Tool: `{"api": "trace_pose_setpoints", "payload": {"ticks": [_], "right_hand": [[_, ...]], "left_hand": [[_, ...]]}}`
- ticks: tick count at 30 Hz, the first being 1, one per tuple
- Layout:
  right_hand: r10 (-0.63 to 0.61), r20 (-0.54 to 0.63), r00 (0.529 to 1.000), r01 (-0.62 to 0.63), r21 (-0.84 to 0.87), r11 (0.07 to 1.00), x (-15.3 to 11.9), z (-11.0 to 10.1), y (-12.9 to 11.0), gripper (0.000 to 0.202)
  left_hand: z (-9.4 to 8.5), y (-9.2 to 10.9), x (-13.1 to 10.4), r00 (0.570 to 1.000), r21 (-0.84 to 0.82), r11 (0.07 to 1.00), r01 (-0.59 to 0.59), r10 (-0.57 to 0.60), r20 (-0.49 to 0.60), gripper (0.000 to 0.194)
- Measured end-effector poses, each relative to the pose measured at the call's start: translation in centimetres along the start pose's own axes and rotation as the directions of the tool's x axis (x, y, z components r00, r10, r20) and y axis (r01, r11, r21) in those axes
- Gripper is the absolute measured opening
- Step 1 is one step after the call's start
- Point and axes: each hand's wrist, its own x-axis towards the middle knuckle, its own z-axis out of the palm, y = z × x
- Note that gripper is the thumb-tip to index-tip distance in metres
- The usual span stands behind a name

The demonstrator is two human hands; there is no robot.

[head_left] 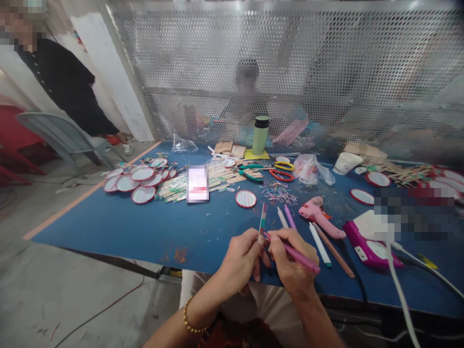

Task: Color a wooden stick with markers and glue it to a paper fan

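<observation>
My left hand [243,253] pinches the lower end of a flat wooden stick [263,220], which stands nearly upright and has purple, white and green bands. In my right hand [295,258] is a magenta pen [299,255], its tip against the stick near my left fingertips. Just beyond my hands lie a white pen [282,217] and a purple pen [290,216]. To the right are another white pen [320,244], a brown pen [334,250] and a pink glue gun [321,217].
On the blue table [119,237] are round red-rimmed discs [143,194], a pile of sticks [174,186], a phone [197,183], pliers [250,172], a green bottle [260,137] and a magenta power strip [369,246] with cables. A person [63,77] stands at the left.
</observation>
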Motion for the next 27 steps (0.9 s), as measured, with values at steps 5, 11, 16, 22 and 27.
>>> {"api": "trace_pose_setpoints", "payload": {"ticks": [5,11,16,22,27], "right_hand": [[0.022,-0.027,0.999,-0.022,-0.001,1.0,-0.08,0.14,0.05,0.019],[-0.004,0.015,1.0,0.004,-0.006,1.0,0.03,-0.04,-0.12,0.02],[-0.01,0.027,1.0,0.011,-0.011,1.0,0.06,-0.11,-0.17,0.021],[-0.046,0.035,0.998,0.046,0.016,0.999,0.09,-0.11,-0.32,0.02],[-0.048,0.045,0.998,0.046,0.031,0.998,0.11,-0.12,-0.31,0.018]], "left_hand": [[0.05,-0.02,-0.01,1.0,-0.01,1.0,-0.002,0.002,0.004,0.039],[-0.04,-0.13,-0.01,1.0,-0.007,1.0,0.004,-0.004,-0.002,0.038],[-0.04,-0.09,-0.01,1.0,-0.007,1.0,0.001,-0.001,-0.004,0.037],[0.02,-0.04,-0.08,1.0,0.011,1.0,0.003,-0.003,-0.013,0.036],[0.02,-0.04,-0.17,1.0,0.023,1.0,0.005,-0.005,-0.02,0.036]]}}
